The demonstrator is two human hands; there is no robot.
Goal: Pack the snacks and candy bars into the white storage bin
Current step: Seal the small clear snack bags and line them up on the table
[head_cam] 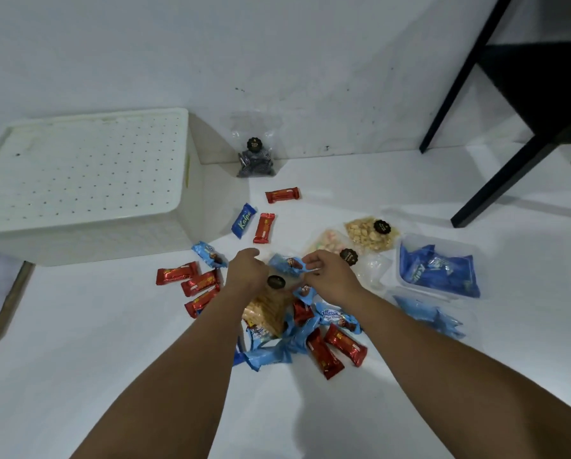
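The white storage bin (191,207) stands at the left with its dotted lid (79,167) on. Red and light-blue candy bars lie scattered on the white floor, several in a heap (314,339) under my forearms. My left hand (246,271) rests curled on a clear bag of biscuits (271,309) with a black round label. My right hand (327,273) pinches the end of a light-blue candy wrapper (289,263). Three red bars (191,283) lie left of my left hand.
A bag of dark cookies (256,157) leans on the wall by the bin. Bags of nuts (370,235) and pastel sweets (330,245) lie right of my hands. A clear tub of blue packets (439,270) sits far right. Black table legs (509,167) stand behind.
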